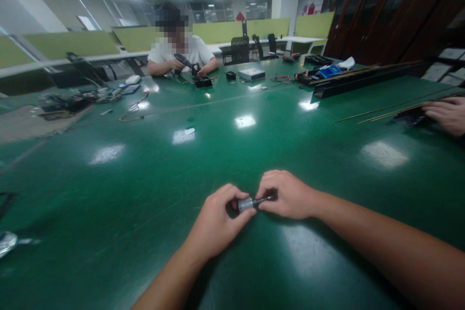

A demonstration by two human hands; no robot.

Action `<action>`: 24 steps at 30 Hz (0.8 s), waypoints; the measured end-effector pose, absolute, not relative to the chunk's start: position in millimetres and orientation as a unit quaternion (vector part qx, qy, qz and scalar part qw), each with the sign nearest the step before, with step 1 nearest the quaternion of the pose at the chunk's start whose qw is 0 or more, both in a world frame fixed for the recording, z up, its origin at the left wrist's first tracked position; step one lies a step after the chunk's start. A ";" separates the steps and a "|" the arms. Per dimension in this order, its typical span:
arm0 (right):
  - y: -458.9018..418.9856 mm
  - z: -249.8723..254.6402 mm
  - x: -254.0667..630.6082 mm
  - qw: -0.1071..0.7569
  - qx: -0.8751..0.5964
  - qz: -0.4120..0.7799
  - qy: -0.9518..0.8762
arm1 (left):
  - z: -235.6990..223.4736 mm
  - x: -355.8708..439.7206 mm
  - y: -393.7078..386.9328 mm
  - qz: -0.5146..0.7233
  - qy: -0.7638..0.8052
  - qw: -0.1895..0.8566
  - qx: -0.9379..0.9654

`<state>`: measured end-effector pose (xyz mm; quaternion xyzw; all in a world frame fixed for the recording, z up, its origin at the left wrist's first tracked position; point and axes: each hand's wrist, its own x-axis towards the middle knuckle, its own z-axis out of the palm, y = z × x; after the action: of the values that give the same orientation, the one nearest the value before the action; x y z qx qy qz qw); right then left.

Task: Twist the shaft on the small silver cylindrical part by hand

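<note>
Over the green tabletop point(152, 213), my left hand point(221, 218) pinches a small grey metal cylinder point(246, 204) between thumb and fingers. From the cylinder's right end comes a dark, narrower tip point(257, 202) with a thin shiny rod. My right hand point(286, 194) is closed around this tip, thumb and forefinger pressed on it. Both hands are close together, and the piece lies roughly level between them. Part of the rod is hidden by my right fingers, and the cylinder's exact kind cannot be made out.
Across the table a person point(181, 55) handles a dark power tool point(185, 61) above a black box point(202, 81). Another person's hand point(448, 114) holds thin rods at the right. A long black channel point(363, 80) and electronics clutter point(69, 101) lie farther off.
</note>
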<state>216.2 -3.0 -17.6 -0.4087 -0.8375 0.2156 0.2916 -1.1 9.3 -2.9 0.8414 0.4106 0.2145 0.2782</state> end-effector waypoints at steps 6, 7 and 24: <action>-2.7 -16.7 217.7 0.288 -0.411 0.218 -0.837 | -2.8 -1.1 9.7 0.216 0.407 0.278 0.843; -2.7 -16.4 217.8 0.288 -0.411 0.217 -0.837 | -2.6 -1.1 9.8 0.216 0.406 0.278 0.843; -4.5 -12.1 220.6 0.270 -0.433 0.228 -0.829 | -1.5 -2.1 9.9 0.216 0.403 0.273 0.846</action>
<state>220.6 -4.5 -12.1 -0.4333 -0.8293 0.2276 0.2698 -2.1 9.9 -1.5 0.8463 0.4031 0.2161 0.2732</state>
